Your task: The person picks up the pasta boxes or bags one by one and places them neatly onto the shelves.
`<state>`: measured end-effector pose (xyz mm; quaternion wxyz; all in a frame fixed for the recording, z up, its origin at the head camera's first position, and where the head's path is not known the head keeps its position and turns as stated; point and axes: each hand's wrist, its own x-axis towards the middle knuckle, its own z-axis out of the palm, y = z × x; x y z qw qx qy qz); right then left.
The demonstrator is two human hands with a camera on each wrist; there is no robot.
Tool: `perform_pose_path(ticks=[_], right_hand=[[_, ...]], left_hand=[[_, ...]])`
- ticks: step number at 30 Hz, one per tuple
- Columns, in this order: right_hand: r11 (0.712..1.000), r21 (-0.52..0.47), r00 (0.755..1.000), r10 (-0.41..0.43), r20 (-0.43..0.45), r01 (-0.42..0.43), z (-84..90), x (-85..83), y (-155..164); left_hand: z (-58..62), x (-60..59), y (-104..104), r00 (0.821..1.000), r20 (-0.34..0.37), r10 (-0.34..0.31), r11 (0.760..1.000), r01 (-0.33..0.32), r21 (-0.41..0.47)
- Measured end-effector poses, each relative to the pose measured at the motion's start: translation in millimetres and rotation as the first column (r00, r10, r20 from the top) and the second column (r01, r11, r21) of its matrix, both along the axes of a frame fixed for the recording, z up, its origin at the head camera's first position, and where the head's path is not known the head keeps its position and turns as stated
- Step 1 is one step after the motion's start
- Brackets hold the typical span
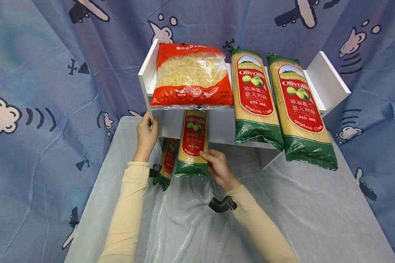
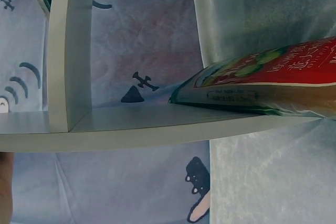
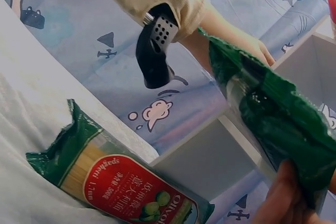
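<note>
Two hands work: left (image 1: pixel 146 136) grips shelf edge (image 1: pixel 147 95), right (image 1: pixel 219 168) holds spaghetti packet (image 1: pixel 192 144).

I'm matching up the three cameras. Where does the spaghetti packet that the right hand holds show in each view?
Head: the held spaghetti packet stands at centre, under the shelf top, the right hand at its lower right.
Left wrist: one spaghetti packet shows at right; I cannot tell whether it is the held one.
Right wrist: its green end fills the right side.
Shared landmark: the white shelf.
</note>
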<state>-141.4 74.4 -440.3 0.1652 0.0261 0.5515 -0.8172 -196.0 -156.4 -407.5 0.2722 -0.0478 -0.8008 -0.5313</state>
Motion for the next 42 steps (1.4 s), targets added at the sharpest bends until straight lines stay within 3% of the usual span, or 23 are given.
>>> perform_pose_path(ticks=[8,21,34,42], right_hand=[[0.999,-0.036,1.0,-0.004,0.005,0.004,-1.6,-7.8,0.7],[0.996,-0.09,0.999,0.004,0.052,0.0,-9.6,0.9,4.5],[0.979,-0.192,0.985,0.103,0.139,-0.075,-20.5,8.9,16.6],[0.987,-0.13,0.979,0.112,0.17,-0.091,-40.5,8.5,22.7]], left_hand=[[-0.2,0.3,-0.2,1.0,0.006,-0.011,1.0,0.011,0.009],[-0.1,0.3,-0.1,1.0,0.007,0.001,1.0,-0.001,0.001],[-0.5,-0.7,0.3,1.0,-0.002,0.001,1.0,-0.001,-0.007],[-1.1,-0.3,-0.3,1.0,-0.005,0.003,1.0,-0.003,-0.009]])
